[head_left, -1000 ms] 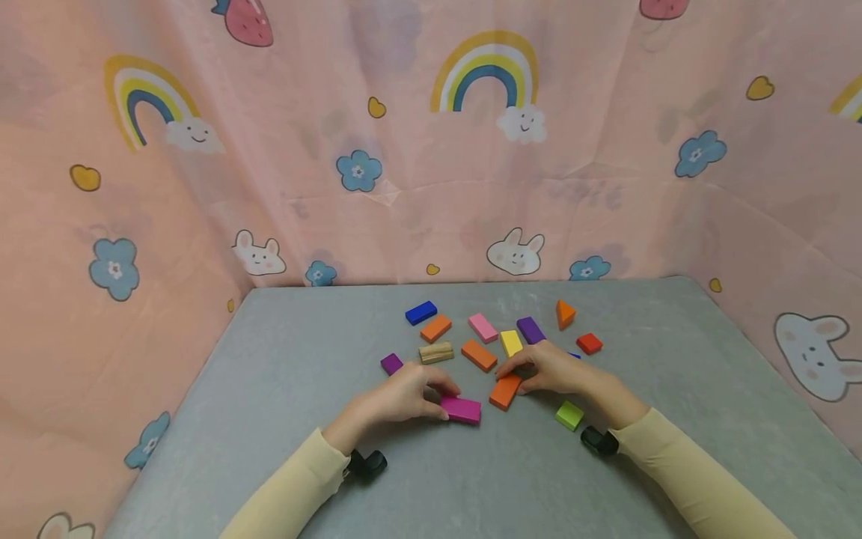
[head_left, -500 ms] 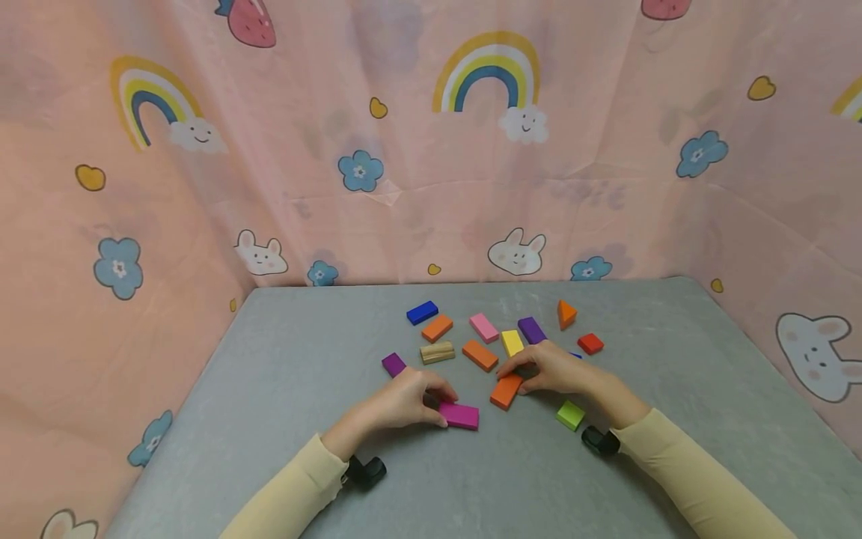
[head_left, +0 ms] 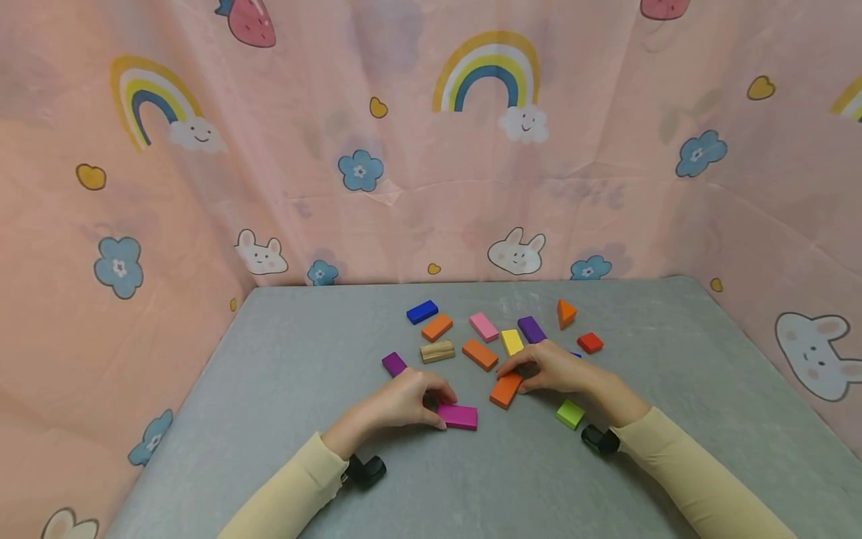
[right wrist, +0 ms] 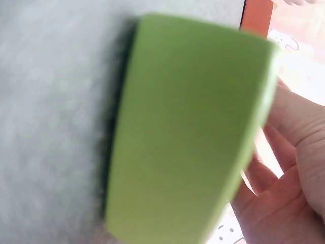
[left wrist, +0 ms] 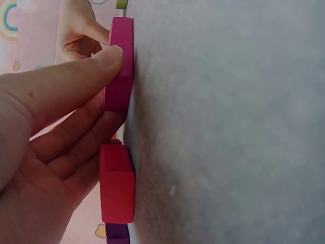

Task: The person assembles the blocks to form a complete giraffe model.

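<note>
Near the middle of the table, my left hand pinches the near end of a magenta block between thumb and fingers. In the left wrist view the thumb presses the side of that magenta block, which lies on the table. A red block sits beside the palm there; the hand hides it in the head view. To the right, my right hand pinches an orange block at its far end. A lime green block lies near the right wrist and fills much of the right wrist view.
Behind the hands lie a purple block, a striped wooden block, another orange block, a yellow block, a pink block and a blue block. An orange triangular block and a red block lie farther right.
My left hand has shifted the magenta block slightly left and toward me. More of the purple block behind that hand shows now. The right hand has stayed in place on the orange block.
</note>
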Available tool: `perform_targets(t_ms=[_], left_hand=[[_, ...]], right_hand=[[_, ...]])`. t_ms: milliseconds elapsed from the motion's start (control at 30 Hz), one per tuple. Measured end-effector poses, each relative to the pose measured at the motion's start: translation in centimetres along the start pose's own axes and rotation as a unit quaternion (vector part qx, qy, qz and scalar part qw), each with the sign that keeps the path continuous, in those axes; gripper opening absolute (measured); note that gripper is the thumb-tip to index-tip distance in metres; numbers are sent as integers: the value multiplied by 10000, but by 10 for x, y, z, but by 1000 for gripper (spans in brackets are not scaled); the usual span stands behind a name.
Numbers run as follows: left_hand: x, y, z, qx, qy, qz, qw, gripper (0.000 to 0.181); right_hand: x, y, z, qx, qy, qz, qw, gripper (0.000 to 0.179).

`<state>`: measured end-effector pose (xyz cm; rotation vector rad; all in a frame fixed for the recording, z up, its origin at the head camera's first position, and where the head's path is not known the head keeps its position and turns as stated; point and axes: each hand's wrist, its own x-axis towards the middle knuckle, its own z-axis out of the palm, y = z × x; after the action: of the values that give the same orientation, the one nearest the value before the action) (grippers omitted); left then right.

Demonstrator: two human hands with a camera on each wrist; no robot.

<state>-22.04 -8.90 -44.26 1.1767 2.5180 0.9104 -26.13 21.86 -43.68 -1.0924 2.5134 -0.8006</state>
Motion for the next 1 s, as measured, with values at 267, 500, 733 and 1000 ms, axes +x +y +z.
perform_targets(t_ms=[267,500,733,1000], left_hand=[[-2,-1,-1,139,-5,144,9998,35],[-23,13,-3,1029,15,769,9917,31],[-41,26,2,1622,-514,1274,9771,37],[-41,24,3,1356,-574,1154,9823,39]], right_hand=[[0,1,1,-1,-11,25,10000,35],[3,-4,2,-29,-26,-43,10000,35],[2,-3,1,-64,-1,14,10000,35],[1,0,1,-129,27,-2,9999,35]])
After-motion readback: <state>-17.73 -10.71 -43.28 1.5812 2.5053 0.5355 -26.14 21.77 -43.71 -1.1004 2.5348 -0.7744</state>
